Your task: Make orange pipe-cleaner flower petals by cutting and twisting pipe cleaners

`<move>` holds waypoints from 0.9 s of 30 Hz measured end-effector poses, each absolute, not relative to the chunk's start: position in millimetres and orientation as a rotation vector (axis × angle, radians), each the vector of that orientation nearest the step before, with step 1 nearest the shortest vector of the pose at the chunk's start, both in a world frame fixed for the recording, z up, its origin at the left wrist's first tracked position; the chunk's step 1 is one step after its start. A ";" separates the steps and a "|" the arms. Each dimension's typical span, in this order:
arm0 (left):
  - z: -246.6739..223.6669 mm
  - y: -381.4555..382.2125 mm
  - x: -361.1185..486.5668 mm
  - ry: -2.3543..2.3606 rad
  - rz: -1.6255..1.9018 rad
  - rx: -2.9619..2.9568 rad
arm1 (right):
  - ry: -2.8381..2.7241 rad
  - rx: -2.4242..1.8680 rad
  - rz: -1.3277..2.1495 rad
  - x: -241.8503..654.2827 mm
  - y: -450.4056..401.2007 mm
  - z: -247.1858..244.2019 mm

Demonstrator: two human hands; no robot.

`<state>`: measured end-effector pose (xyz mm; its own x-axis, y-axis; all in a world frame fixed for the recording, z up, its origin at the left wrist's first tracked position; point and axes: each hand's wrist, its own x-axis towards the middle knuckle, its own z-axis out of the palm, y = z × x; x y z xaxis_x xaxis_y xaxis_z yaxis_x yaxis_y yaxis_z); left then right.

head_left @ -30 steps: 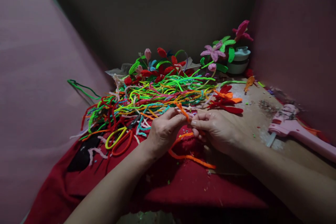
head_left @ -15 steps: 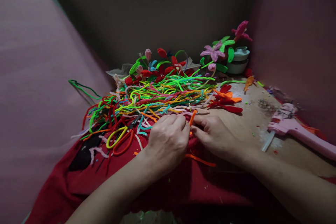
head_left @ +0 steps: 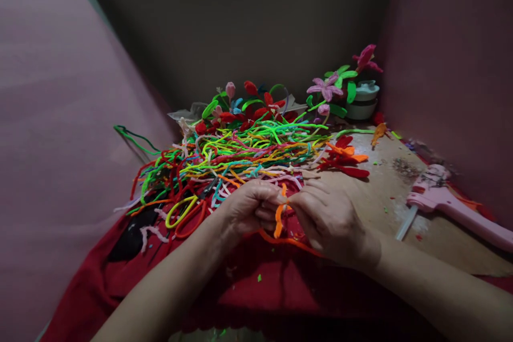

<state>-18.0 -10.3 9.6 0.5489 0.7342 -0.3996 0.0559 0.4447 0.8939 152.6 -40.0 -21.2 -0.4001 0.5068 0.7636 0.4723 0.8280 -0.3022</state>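
Note:
Between my two hands is an orange pipe cleaner (head_left: 279, 220), bent into a short doubled piece, with a long tail running below toward the right. My left hand (head_left: 253, 206) is closed, thumb and fingers pinching the orange piece. From the other side, my right hand (head_left: 326, 216) pinches it too, fingertips almost meeting those of the left. Its lower fingers are partly hidden. Just beyond the hands lies a heap of loose coloured pipe cleaners (head_left: 256, 144). Red and orange petal shapes (head_left: 347, 157) rest to the right of the heap.
A pink glue gun (head_left: 436, 195) with a clear glue stick lies on the board (head_left: 385, 208) at right. Scissors (head_left: 190, 216) with yellow and red handles lie left of my hands. Finished fuzzy flowers (head_left: 264, 107) and a pale container (head_left: 362, 100) stand behind. Red cloth (head_left: 240, 283) covers the near edge.
My right hand has turned over, its back now facing up, and my left hand has rolled so its curled fingers show. The orange pipe cleaner hangs lower between them. The view has shifted slightly.

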 end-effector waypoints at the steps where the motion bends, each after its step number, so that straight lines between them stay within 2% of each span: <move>1: 11.3 -12.0 -18.4 0.951 0.553 1.112 | -2.009 -0.757 0.152 152.6 -39.9 -19.4; 6: 26.2 -20.5 -22.4 1.027 1.077 1.840 | -1.676 -0.934 0.898 152.2 -35.8 -6.6; 9: 27.9 -22.4 -22.2 0.932 1.142 2.195 | -1.591 -0.896 1.144 152.2 -34.3 -2.8; 13: 27.2 -21.1 -17.9 0.951 1.036 2.274 | -1.652 -0.874 1.118 153.2 -36.4 -3.7; 17: 22.7 -18.5 -12.4 0.993 0.758 1.869 | -1.832 -0.892 0.633 154.0 -39.3 -9.6; 20: 16.6 -18.0 -8.5 0.989 0.701 1.629 | -1.869 -0.850 0.356 153.0 -39.5 -13.9; 22: 14.8 -18.8 -6.9 1.029 0.764 1.654 | -1.836 -0.867 0.468 152.5 -38.5 -13.0; 27: 18.6 -22.3 -7.0 1.148 0.895 1.810 | -1.589 -0.990 1.156 153.4 -33.7 -2.4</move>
<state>-7.0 -22.3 18.6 0.3390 0.9296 0.1444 0.3663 -0.2718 0.8899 153.4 -33.7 -2.4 -0.2670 0.9409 0.2083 0.0919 0.2400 -0.9664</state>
